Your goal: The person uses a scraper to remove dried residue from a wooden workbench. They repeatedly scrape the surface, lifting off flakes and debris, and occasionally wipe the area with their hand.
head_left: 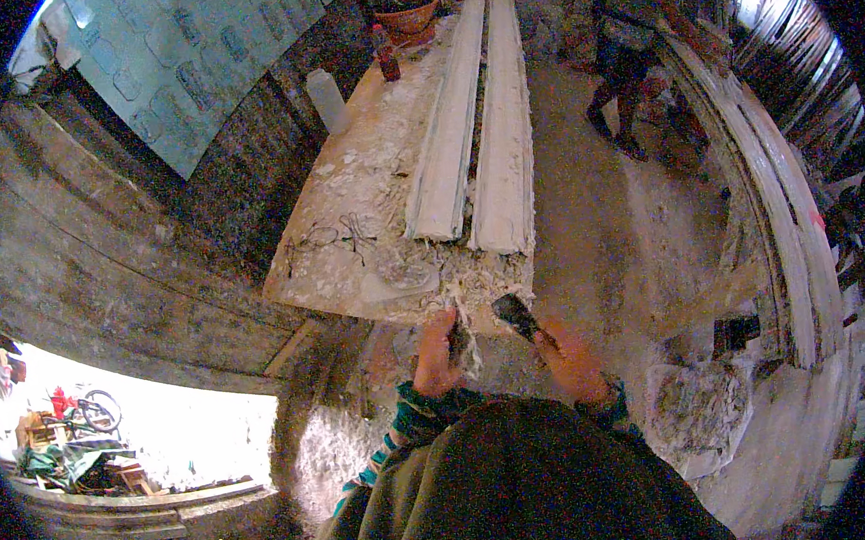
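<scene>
At the near end of the plaster-spattered table [322, 192], my right hand [571, 361] is closed round what looks like a scraper [513, 312] with a dark, wide head. The head points up and left over the table's near edge. My left hand [438, 355] is closed beside a whitish, stringy clump of plaster [470, 343] hanging off that edge. What its fingers hold, if anything, is hidden. Two long white plaster mouldings [440, 159] [503, 155] lie side by side beyond my hands, with crumbly plaster scraps [487, 266] around their near ends.
Dark cords [335, 239] and a pale flat piece [398, 282] lie on the table's left. Farther off stand a white jug [326, 102], a red bottle [386, 54] and an orange-brown bowl [409, 19]. Another person [625, 76] is across at right, near long pale strips [761, 167].
</scene>
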